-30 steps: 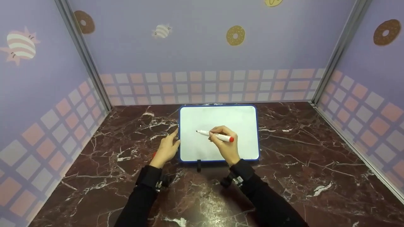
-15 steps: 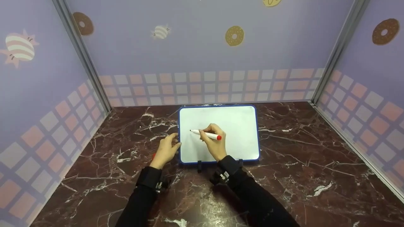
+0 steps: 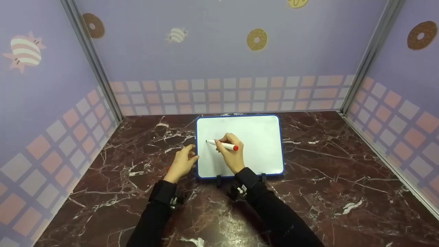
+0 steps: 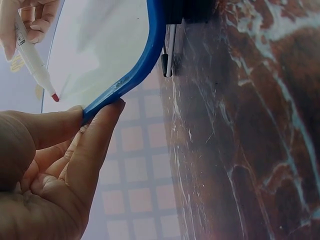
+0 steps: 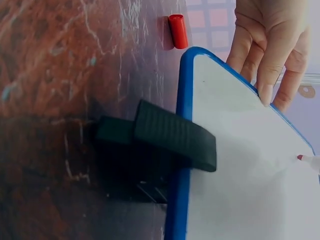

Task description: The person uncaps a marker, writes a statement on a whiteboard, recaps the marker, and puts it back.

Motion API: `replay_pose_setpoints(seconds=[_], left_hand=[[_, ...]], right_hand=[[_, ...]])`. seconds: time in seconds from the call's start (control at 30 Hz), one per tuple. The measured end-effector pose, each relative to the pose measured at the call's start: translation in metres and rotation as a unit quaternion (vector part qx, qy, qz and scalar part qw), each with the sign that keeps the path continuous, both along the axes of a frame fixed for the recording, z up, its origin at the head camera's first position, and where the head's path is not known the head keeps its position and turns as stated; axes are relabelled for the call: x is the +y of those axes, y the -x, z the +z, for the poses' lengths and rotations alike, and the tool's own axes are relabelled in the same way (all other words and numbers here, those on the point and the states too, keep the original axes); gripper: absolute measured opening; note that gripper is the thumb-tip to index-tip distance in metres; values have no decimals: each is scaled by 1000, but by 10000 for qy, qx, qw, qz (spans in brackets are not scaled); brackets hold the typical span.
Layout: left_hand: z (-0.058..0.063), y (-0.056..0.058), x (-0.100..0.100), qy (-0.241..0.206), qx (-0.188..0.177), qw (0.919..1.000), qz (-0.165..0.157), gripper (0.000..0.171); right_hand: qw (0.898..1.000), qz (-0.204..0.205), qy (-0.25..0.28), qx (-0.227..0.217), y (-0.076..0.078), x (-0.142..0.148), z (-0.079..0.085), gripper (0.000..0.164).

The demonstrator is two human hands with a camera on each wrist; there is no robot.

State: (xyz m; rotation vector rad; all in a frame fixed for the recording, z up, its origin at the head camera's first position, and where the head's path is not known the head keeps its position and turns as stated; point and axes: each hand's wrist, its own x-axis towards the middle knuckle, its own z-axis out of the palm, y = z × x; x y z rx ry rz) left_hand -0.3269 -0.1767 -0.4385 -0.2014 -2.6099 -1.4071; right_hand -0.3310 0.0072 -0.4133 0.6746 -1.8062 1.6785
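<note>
A whiteboard [image 3: 259, 144] with a blue frame leans in a black stand on the table. My left hand [image 3: 182, 163] pinches its left edge, thumb in front and a finger behind, as the left wrist view shows. In my right hand [image 3: 233, 154] is a white marker [image 3: 226, 145] with a red end, held like a pen. Its red tip [image 4: 55, 97] points at the left part of the board, at or very near the surface; I cannot tell whether it touches. No clear stroke shows on the white face. A red cap [image 5: 178, 31] stands on the table near the board's left corner.
Black stand clips [image 5: 175, 137] grip the board's lower edge and jut toward me. The dark red marble table [image 3: 329, 192] spreads on both sides. Behind it rises a lilac wall [image 3: 219, 58] with printed doughnuts and tiles; side walls flank the table.
My right hand has moved left across the board with the marker, then stayed nearly still. The left hand's fingers have bent in more at the board's edge.
</note>
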Motion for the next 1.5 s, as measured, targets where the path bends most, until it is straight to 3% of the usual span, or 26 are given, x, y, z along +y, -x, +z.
replay_pose_setpoints(seconds=[0.23,0.5,0.93,1.13,1.37,1.5], left_hand=[[0,2,1,45,-10,10000,-28,41],[-3,1,1,45,94,9999,-17,39],[-2,0,2,-7,77,10000,25,38],[-2,1,2,63,129,9999,-4,38],[-1,2,1,51,-121,9999,-9,44],[-1,1,0,100,-30,9999,17,41]], right_hand=[[9998,-9,-153,96,0,2,0,19],[9986,129,-351,-361,-5,2,-1,22],[9990,-354,-239,121,-6,-2,1,21],[9986,-406,-287,165,-5,-1,-2,21],[9975,-542,-306,338,-4,5,-1,23],[9978,-533,-277,289,-4,7,-1,23]])
